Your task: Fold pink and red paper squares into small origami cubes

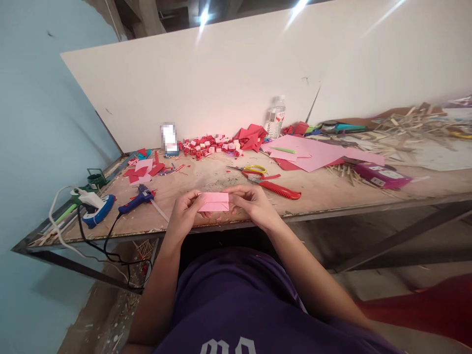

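A small folded piece of pink paper (pixel 214 202) is stretched between my two hands, just above the table's front edge. My left hand (pixel 187 209) pinches its left end between thumb and fingers. Its right end is gripped by my right hand (pixel 251 204). Crease lines run along the paper's length. Beyond my right hand lie a red utility knife (pixel 282 190) and scissors (pixel 254 171) with yellow and red handles. A blue glue gun (pixel 137 200) rests on the table to the left of my left hand.
Small red and pink paper cubes (pixel 212 146) are heaped at the back, between a phone (pixel 170 140) and a water bottle (pixel 276 117). Pink sheets (pixel 313 153), a purple box (pixel 382 175) and thin wooden sticks (pixel 409 123) lie rightward. A blue power strip (pixel 99 211) with cords sits left.
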